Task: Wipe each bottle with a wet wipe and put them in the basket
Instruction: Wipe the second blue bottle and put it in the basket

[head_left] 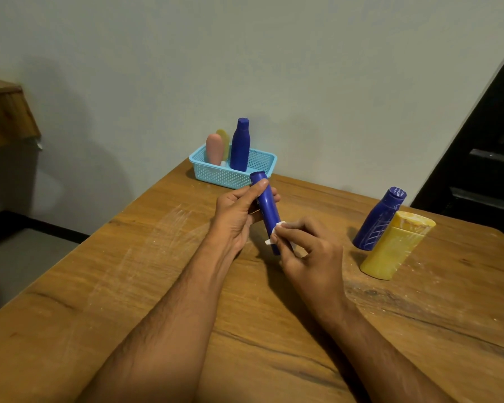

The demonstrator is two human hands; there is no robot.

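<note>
Done so far: we count three bottles standing upright in the light blue basket (233,175) at upper centre of the frame, against the wall: a pink bottle (214,149), a pale yellow one (224,141) mostly hidden behind it, and a tall dark blue bottle (240,145). So we'd guess we're roughly halfway.

In hand now: a slim blue bottle (266,205), held in mid-frame above the tabletop (128,271), just in front of the basket.

Left hand: our left hand (237,212) grips the slim bottle's upper half, thumb lying along it near the cap, fingers curled round the back.

Right hand: our right hand (306,248) pinches a small white wet wipe (275,232) against the bottle's lower part, so it's grasping the wipe and pressing it on the plastic.

Which way it points: cap end up and away toward the basket, base end down toward us. Long axis runs nearly top to bottom in the frame, with the cap leaning a bit left.

Still to do: finish wiping this one and drop it in the basket, then two more at right of the frame, a blue bottle with whitish streaks (379,219) and a yellow bottle (396,245), standing just beside each other. They look touching, but we can't be sure. Both look unwiped to us.

Tabletop: whitish smears left of centre.
</note>
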